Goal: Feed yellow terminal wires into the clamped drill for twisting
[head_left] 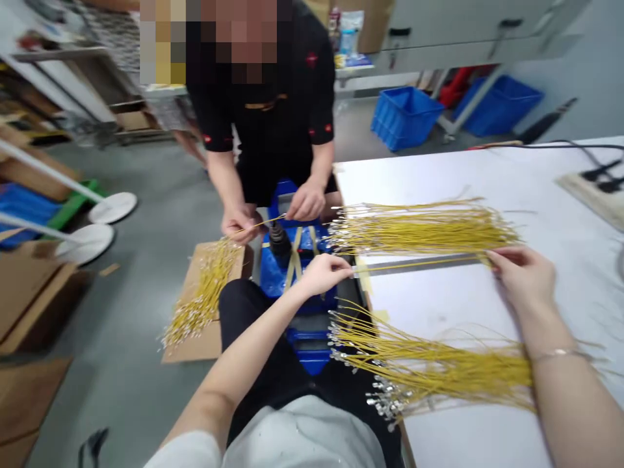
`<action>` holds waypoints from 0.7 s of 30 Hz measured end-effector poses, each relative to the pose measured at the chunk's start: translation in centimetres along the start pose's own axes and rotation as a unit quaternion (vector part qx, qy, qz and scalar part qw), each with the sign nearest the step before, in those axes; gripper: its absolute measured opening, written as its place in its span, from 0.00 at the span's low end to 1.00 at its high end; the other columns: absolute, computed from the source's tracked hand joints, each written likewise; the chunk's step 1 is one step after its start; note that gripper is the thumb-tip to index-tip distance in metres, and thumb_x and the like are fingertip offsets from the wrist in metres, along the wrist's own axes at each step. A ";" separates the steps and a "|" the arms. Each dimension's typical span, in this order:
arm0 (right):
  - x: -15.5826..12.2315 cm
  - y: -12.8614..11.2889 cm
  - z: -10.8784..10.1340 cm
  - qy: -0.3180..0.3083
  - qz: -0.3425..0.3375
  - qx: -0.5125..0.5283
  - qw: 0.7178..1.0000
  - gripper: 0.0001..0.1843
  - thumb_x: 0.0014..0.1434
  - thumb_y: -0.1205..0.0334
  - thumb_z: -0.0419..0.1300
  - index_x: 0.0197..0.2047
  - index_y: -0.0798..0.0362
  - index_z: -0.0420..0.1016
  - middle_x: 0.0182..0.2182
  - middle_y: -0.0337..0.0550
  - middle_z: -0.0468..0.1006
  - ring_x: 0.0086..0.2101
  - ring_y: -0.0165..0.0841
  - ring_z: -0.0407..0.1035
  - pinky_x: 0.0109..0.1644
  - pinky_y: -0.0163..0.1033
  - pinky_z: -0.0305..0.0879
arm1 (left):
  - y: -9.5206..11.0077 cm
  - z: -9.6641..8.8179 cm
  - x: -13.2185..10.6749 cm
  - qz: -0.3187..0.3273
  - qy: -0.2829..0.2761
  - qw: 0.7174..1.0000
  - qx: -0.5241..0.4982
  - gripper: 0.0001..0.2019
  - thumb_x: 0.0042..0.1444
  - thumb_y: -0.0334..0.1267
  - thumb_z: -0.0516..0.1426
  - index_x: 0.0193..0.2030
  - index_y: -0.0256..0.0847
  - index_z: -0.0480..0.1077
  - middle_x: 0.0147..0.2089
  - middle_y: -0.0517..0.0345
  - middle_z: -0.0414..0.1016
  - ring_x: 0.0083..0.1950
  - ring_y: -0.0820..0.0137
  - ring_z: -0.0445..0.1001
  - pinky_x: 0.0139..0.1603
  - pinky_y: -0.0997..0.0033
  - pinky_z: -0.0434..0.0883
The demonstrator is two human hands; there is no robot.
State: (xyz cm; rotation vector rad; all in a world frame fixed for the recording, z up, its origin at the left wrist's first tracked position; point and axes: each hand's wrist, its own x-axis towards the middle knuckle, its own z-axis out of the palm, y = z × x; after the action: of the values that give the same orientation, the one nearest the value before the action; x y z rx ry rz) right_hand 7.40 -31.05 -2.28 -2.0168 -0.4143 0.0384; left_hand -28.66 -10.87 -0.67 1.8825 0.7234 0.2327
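Observation:
A single yellow wire point(414, 265) is stretched straight between my hands, above a grey ruler-like strip point(439, 261) on the white table. My left hand point(327, 273) pinches the wire's terminal end at the table's edge. Its other end is in the closed fingers of my right hand point(524, 276). Beyond the strip lies a bundle of yellow wires point(429, 229) with silvery ends pointing left. A second bundle of yellow wires point(439, 367) lies nearer me, its ends overhanging the table edge and part of it hidden by my right forearm.
Opposite me a person in black holds another yellow wire point(266, 223) in both hands. More wires lie on cardboard point(195, 354) at left. A blue crate point(280, 273) with a dark tool stands between us. A power strip point(595, 188) sits at the table's right.

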 end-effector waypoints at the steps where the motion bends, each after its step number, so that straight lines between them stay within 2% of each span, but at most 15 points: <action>1: 0.0 -0.1 -0.1 -0.005 0.018 0.013 1.000 0.13 0.44 0.59 0.71 0.30 0.56 0.74 0.25 0.42 0.74 0.23 0.27 0.63 0.25 0.34 0.63 | 0.0 0.0 0.0 -0.003 -0.001 1.000 0.001 0.11 0.55 0.40 0.59 0.33 0.36 0.81 0.31 0.56 0.81 0.32 0.70 0.73 0.35 0.74 0.65; 4: 0.1 -0.5 0.7 -0.021 0.030 0.027 0.999 0.16 0.43 0.56 0.70 0.30 0.56 0.73 0.25 0.39 0.74 0.23 0.26 0.64 0.25 0.32 0.63 | -0.2 -0.1 0.1 -0.014 0.006 1.000 -0.007 0.15 0.53 0.46 0.59 0.32 0.36 0.81 0.29 0.55 0.79 0.28 0.71 0.68 0.31 0.73 0.62; 8: 0.2 -0.7 1.1 -0.034 0.030 0.031 0.998 0.19 0.42 0.52 0.71 0.32 0.57 0.73 0.24 0.39 0.73 0.22 0.26 0.63 0.26 0.33 0.63 | -0.5 -0.2 0.5 -0.032 0.007 0.999 -0.024 0.18 0.49 0.51 0.60 0.32 0.35 0.81 0.28 0.54 0.77 0.28 0.70 0.66 0.31 0.71 0.63; 15: 0.2 -0.4 0.8 -0.030 0.022 0.032 0.999 0.19 0.41 0.51 0.70 0.31 0.57 0.74 0.23 0.39 0.73 0.21 0.26 0.63 0.25 0.33 0.61 | 0.0 -0.2 0.5 -0.056 0.013 0.997 -0.042 0.19 0.44 0.52 0.61 0.30 0.35 0.80 0.26 0.55 0.76 0.28 0.70 0.66 0.30 0.71 0.62; 21: 0.3 -0.3 1.0 -0.021 0.021 0.030 0.999 0.19 0.40 0.51 0.70 0.31 0.56 0.75 0.22 0.39 0.73 0.21 0.26 0.63 0.25 0.33 0.61 | 0.2 0.0 0.3 -0.058 0.034 0.997 -0.042 0.19 0.44 0.52 0.62 0.28 0.36 0.80 0.28 0.52 0.78 0.31 0.66 0.70 0.31 0.71 0.64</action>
State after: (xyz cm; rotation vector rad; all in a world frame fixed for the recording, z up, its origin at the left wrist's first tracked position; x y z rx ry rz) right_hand 7.36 -30.01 -2.48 -1.9684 -0.3924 0.1174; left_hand -28.36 -10.74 -0.58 1.7542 0.8546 0.2495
